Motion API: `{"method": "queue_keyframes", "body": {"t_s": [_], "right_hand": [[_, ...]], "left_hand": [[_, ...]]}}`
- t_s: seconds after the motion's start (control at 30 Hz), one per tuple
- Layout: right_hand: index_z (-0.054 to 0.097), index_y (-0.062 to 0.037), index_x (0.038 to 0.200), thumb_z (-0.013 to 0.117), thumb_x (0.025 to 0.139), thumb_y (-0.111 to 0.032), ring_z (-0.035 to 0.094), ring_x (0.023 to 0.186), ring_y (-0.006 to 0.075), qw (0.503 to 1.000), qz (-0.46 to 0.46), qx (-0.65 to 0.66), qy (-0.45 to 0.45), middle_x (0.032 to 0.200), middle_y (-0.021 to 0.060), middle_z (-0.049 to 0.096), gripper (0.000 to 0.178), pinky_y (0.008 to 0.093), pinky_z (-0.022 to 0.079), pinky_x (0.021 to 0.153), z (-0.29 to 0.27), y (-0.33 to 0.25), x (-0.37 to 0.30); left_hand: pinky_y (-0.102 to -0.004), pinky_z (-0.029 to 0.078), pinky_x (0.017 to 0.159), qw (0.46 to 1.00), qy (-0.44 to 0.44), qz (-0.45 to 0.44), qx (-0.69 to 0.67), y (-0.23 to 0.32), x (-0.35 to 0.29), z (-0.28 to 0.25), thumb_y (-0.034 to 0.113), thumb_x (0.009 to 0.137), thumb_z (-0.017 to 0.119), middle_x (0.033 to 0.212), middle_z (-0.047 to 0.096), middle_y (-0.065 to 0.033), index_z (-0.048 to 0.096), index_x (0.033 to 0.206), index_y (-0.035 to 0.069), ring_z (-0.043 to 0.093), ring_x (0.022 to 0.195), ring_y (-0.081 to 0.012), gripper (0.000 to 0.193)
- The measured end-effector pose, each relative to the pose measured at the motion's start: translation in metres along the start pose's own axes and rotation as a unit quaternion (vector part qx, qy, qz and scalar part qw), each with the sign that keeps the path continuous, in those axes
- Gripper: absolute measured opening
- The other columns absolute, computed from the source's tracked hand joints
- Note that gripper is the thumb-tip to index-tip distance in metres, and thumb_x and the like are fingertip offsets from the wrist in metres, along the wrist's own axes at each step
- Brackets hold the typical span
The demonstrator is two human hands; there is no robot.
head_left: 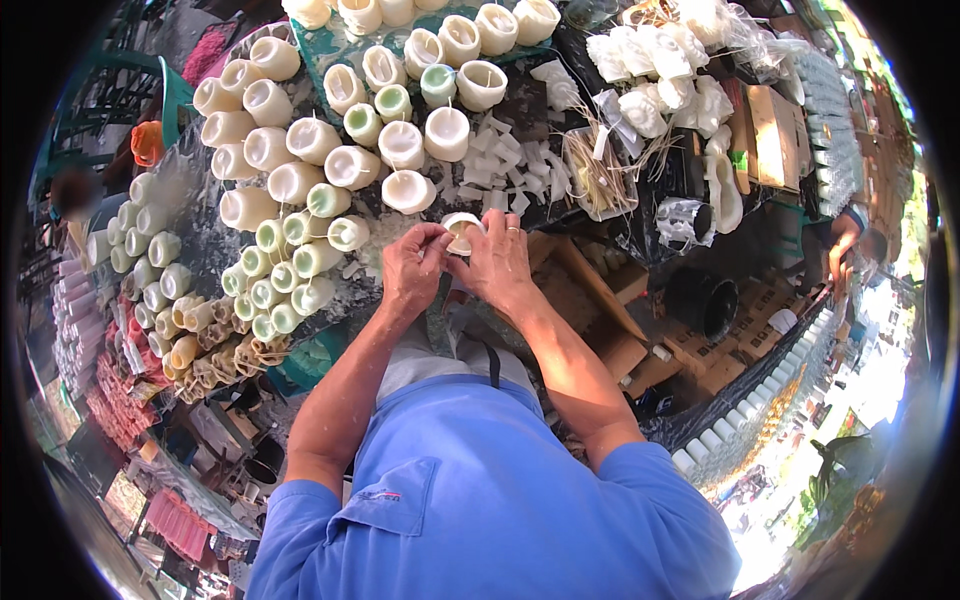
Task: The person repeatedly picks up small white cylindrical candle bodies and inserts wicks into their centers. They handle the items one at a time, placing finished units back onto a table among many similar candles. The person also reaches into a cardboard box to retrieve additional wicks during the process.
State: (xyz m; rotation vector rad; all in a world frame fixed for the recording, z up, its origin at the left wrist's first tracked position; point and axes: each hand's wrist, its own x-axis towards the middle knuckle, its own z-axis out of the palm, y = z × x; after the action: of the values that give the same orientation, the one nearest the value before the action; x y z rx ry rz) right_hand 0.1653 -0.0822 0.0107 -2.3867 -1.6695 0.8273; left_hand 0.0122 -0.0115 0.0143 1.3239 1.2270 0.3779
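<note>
In front of my body, at the table's near edge, I hold a short, round, cream-white candle (461, 223), its hollow top facing up. My right hand (497, 264) curls around its right side. The fingers of my left hand (414, 266) are pinched together at its left edge; what is between the fingertips is too small to tell. Just beyond stand rows of hollow-topped white candles (408, 191), many with wicks standing up. Smaller pale green candles (313, 258) are grouped to the left. Broken white wax pieces (505, 160) lie beyond my right hand.
A bundle of thin wicks (598, 172) lies at the right beside white moulded wax shapes (655, 55). Below that edge are open cardboard boxes (590, 300) and a black bucket (702, 302). Pink candles (180, 522) stand far left. Another person's hand (845, 245) shows at far right.
</note>
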Motion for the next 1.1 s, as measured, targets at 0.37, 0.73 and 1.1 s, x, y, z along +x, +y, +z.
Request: {"method": "queue_keyframes", "body": {"t_s": [0.37, 0.73, 1.1], "right_hand": [[0.083, -0.0105, 0.115, 0.094, 0.076, -0.038, 0.049, 0.132, 0.0410, 0.998, -0.057, 0.006, 0.035, 0.143, 0.0169, 0.050, 0.049, 0.0525, 0.047, 0.109, 0.000, 0.006, -0.006], [0.075, -0.0030, 0.098, 0.074, 0.091, -0.013, 0.076, 0.091, 0.0418, 0.991, 0.074, 0.043, 0.107, 0.106, 0.0183, 0.076, 0.013, 0.0520, 0.061, 0.081, 0.005, 0.064, 0.042], [0.071, -0.0077, 0.122, 0.077, 0.089, -0.012, 0.075, 0.093, 0.0423, 0.994, -0.060, -0.059, 0.073, 0.118, 0.0198, 0.065, 0.034, 0.0544, 0.062, 0.078, 0.040, 0.083, 0.050]], "left_hand": [[-0.0316, 0.057, 0.078, 0.999, 0.018, 0.048, 0.006, -0.011, 0.001, 0.002, 0.014, 0.104, 0.075, 0.092, 0.081, -0.0094, 0.078, 0.113, 0.000, 0.071, 0.083, -0.0135, 0.017], [-0.0450, 0.059, 0.090, 0.944, -0.024, 0.292, 0.153, -0.019, -0.019, 0.007, 0.007, 0.097, 0.076, 0.108, 0.079, -0.0158, 0.077, 0.110, 0.004, 0.074, 0.102, -0.0368, 0.013], [-0.0452, 0.058, 0.093, 0.934, 0.011, 0.325, 0.149, -0.019, -0.024, 0.007, 0.003, 0.096, 0.077, 0.108, 0.079, -0.0149, 0.075, 0.108, 0.004, 0.074, 0.103, -0.0367, 0.012]]}}
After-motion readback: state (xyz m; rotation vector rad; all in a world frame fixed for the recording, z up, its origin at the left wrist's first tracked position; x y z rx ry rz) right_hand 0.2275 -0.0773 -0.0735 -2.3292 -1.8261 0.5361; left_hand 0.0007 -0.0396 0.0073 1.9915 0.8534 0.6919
